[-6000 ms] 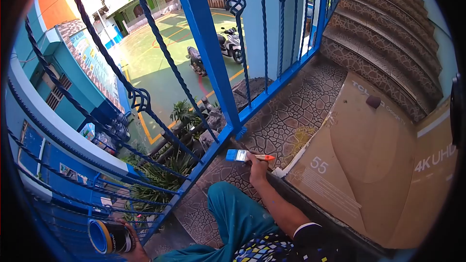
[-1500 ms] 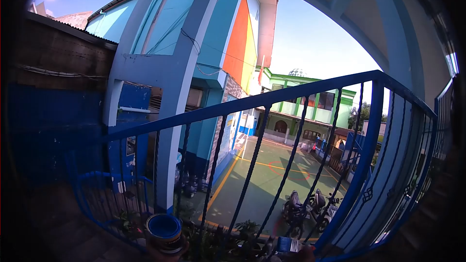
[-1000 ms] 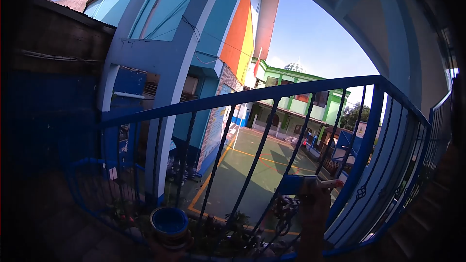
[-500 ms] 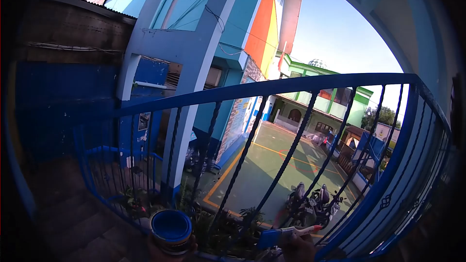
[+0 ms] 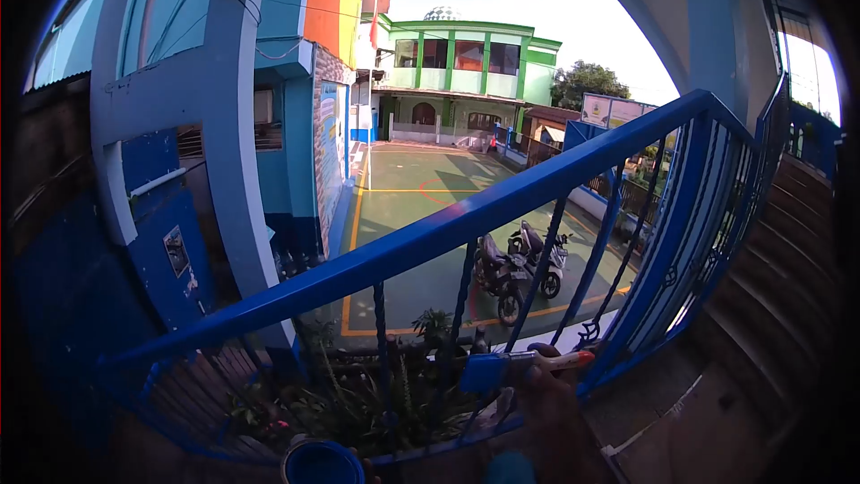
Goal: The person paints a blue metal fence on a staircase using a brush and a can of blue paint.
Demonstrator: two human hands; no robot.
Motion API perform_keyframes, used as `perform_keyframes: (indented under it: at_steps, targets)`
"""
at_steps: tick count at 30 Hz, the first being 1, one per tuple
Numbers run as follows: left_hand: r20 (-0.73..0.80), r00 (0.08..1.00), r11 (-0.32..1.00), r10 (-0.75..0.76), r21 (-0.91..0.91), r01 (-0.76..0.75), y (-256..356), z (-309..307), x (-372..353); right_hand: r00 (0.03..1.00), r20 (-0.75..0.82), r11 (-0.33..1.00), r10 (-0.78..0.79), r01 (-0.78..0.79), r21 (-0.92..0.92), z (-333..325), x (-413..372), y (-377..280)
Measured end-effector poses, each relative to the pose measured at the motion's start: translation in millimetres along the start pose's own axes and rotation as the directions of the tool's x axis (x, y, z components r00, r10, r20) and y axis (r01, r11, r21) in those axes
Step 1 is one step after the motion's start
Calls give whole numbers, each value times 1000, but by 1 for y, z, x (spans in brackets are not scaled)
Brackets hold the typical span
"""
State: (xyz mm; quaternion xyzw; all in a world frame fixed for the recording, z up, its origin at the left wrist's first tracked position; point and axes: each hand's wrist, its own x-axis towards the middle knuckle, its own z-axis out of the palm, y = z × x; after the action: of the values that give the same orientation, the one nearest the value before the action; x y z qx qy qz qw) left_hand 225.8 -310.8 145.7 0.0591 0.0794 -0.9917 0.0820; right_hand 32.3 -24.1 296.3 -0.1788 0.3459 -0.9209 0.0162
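Observation:
At the bottom edge, a small can of blue paint (image 5: 322,466) is in my left hand (image 5: 368,468), whose fingertips show at the can's right side. My right hand (image 5: 548,387) is closed around the handle of a paintbrush (image 5: 485,373). Its blue-coated bristles point left and the red-orange handle end points right. The brush lies level, in front of the twisted bars, below the blue top rail of the metal railing (image 5: 403,249). Much of my left hand is hidden by the can and the frame edge.
Stairs (image 5: 770,296) rise on the right. Beyond the railing are plants (image 5: 358,394), two parked motorcycles (image 5: 515,273) and a green court (image 5: 403,215). A blue-grey pillar (image 5: 228,125) stands at left, and a green-and-white building (image 5: 466,63) at the back.
The view has swung right and the railing now slopes more steeply. The can sits lower in view. My right hand with the brush has risen in the frame, against the bars.

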Motion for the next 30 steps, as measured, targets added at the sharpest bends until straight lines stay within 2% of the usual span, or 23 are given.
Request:
perform_keyframes:
  at_steps: [3,6,12,15,18,19,20,22,24,25,28,30]
  targets:
    - [-56,998,999,-28,33,30,11,73,-21,995,-99,1000,9,-10,-16,18,5,-10]
    - [-119,992,998,-39,50,45,16,135,-49,981,-178,969,-78,33,-245,49,-4,-10]
    - [-174,984,993,-45,97,63,13,219,-86,964,35,876,-262,253,-410,118,7,-14]
    - [-191,980,991,-63,105,84,12,244,-95,971,59,844,-233,232,-484,145,15,-20]
    - [-203,975,986,-89,118,115,9,271,-100,964,127,834,-235,266,-484,151,34,-22]
    - [-217,971,985,-101,117,129,5,282,-98,962,115,837,-248,272,-475,153,43,-28]
    - [-236,965,986,-112,97,138,0,294,-96,939,76,813,-336,330,-479,155,53,-36]
    - [-209,961,982,-182,8,188,12,285,-88,865,6,747,-501,436,-503,153,73,-52]
    - [-193,951,970,-243,-38,240,29,267,-77,672,-13,547,-740,591,-592,146,86,-63]
    - [-191,944,963,-271,-39,268,34,266,-70,557,13,404,-830,618,-675,148,87,-71]
    - [-198,948,968,-248,-11,251,38,273,-70,350,119,96,-929,539,-837,160,84,-70]
    - [-204,952,973,-226,6,232,35,280,-72,479,214,89,-851,534,-841,166,75,-34]
